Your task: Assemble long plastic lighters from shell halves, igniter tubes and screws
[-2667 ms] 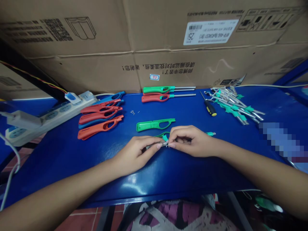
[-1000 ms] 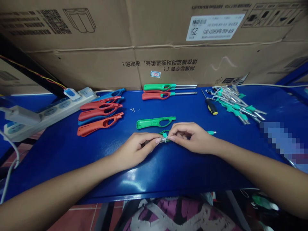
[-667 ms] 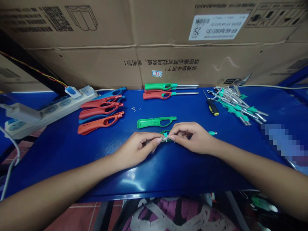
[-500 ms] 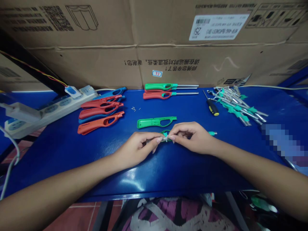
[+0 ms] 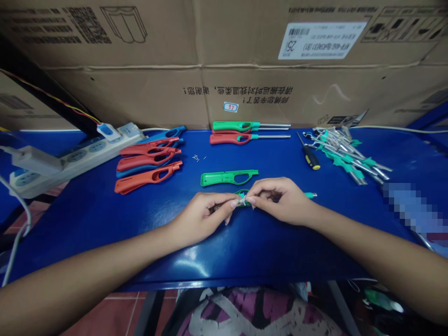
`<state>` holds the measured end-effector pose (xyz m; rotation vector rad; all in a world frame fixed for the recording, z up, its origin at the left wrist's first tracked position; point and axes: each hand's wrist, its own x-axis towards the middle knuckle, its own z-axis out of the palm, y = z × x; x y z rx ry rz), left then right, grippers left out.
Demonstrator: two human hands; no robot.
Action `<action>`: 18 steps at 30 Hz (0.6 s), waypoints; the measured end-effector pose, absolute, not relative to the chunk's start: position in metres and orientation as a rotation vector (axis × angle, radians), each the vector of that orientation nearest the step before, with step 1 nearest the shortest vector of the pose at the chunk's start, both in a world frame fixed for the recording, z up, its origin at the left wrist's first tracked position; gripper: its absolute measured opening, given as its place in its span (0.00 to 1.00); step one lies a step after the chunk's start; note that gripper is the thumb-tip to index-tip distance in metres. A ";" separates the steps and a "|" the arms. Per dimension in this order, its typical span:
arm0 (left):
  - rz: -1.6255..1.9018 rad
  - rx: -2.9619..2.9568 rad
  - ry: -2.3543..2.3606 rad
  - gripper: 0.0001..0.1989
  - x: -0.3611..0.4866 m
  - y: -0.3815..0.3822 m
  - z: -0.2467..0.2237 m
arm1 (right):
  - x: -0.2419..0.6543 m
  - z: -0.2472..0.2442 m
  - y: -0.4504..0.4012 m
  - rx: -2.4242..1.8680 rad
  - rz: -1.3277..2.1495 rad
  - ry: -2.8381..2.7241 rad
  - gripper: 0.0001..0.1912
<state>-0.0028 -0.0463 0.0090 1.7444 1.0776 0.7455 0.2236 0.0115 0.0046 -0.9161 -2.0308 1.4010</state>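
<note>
My left hand [image 5: 205, 214] is closed around the near end of a partly assembled lighter, its thumb and fingers pinching beside a teal trigger piece [image 5: 241, 196]. At that same spot my right hand [image 5: 285, 199] pinches what looks like a thin white wire [image 5: 244, 201]. A green shell edge shows between the hands, and the teal-and-metal tip [image 5: 311, 195] sticks out beyond my right hand. Most of the lighter is hidden by my fingers. Just behind lies a green half shell [image 5: 229, 177], hollow side up.
Red and blue lighter shells [image 5: 149, 178] lie at left beside a power strip [image 5: 82, 154]. Small screws [image 5: 196, 158] sit mid-table. Two long lighters [image 5: 231, 138] rest by the cardboard box [image 5: 140, 98]. A screwdriver [image 5: 311, 157] and several metal lighter tubes [image 5: 353, 161] lie at right.
The camera view has shifted slightly. Both hands stay at the same place on the lighter, with only tiny finger movement.
</note>
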 end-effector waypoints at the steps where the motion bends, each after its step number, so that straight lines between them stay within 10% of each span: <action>1: 0.747 1.760 1.081 0.16 -0.003 -0.046 0.009 | 0.223 0.005 0.012 -0.921 1.404 -2.030 0.14; 18: 0.771 1.583 1.163 0.14 -0.006 -0.043 0.005 | 0.223 0.006 0.017 -0.885 1.592 -1.792 0.15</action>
